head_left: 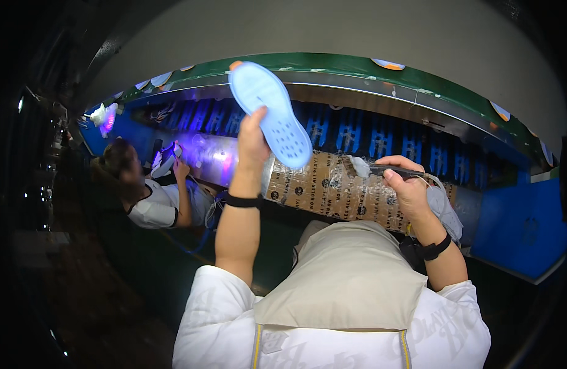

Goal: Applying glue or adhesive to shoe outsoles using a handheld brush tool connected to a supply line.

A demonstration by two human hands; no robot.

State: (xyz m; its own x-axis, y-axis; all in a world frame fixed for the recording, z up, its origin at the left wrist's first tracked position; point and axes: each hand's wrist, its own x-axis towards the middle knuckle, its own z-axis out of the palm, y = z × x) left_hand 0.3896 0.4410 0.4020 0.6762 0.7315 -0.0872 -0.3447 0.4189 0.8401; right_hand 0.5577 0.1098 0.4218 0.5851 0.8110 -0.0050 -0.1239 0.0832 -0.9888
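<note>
Held up at the middle of the view is a light blue shoe sole (pixel 280 126) with an orange tip and a patch of small holes near its lower end. My left hand (pixel 252 140) is closed on its edge, thumb on the face turned to me. Lower and to the right, my right hand (pixel 411 192) grips a dark-handled brush-like tool (pixel 388 169). A white tuft (pixel 359 166) sits at the tool's left end, above the taped bench and apart from the sole. Whether the tuft is bristle or cloth I cannot tell.
Printed brown tape covers the bench (pixel 332 190) before me. Behind it runs a row of blue racks (pixel 348 132), under a green-edged shelf (pixel 332 63) bearing several soles. Another person (pixel 157 197) works at the left under purple light. A blue panel (pixel 523 224) stands at the right.
</note>
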